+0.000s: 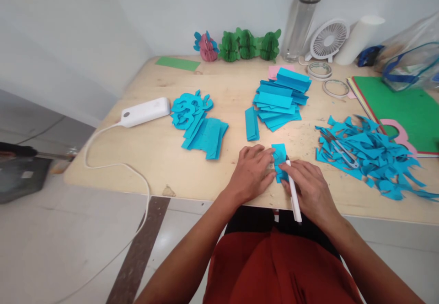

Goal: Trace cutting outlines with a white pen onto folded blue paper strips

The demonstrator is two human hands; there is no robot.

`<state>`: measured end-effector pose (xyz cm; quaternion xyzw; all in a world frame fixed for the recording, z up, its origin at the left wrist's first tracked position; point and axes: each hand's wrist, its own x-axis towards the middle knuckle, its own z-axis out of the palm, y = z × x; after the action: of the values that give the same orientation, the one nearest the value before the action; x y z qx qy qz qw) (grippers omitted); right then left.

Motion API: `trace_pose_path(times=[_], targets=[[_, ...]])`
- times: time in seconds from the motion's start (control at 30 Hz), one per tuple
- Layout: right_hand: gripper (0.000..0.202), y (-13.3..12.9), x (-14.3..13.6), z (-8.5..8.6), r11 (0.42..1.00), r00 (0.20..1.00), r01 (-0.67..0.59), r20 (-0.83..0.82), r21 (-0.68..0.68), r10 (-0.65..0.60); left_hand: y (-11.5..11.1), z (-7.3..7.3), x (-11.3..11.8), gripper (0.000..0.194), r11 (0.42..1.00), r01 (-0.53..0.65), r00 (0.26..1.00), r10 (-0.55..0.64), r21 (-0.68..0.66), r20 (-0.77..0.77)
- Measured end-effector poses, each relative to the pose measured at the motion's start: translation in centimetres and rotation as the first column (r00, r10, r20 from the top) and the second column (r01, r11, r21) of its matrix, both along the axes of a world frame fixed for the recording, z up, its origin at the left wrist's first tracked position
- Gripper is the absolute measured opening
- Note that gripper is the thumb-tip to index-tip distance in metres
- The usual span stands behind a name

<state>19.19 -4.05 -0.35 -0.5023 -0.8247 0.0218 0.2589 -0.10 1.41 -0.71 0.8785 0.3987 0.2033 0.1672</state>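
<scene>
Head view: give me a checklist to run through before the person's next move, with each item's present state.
1. Left hand on the small blue paper: ok.
2. White pen gripped by the right hand: ok.
3. Pen touching the paper: cannot tell.
4. Folded blue paper stack apart from both hands: ok.
5. Scissors clear of the blue scraps: not ok, lying among them.

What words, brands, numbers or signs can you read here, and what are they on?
None can be read for certain.
Two tape rolls: faint print inside the rings, too small to read.
White power strip: a faint mark on top, too blurred to read.
Pen in the right hand: no lettering can be made out.
Folded blue paper under the hands: dark drawn lines, no readable words.
</scene>
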Motion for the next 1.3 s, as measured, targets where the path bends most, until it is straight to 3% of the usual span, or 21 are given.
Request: trace_pose_path(times=[1.3], targets=[[0.034, 0.04, 0.16, -0.59, 0.998, 1.0, -0.019, 0.019, 0.068, 0.018, -0.47, 0.77, 0.11, 0.04, 1.0, 0.012, 0.999, -0.011, 0.023, -0.049]])
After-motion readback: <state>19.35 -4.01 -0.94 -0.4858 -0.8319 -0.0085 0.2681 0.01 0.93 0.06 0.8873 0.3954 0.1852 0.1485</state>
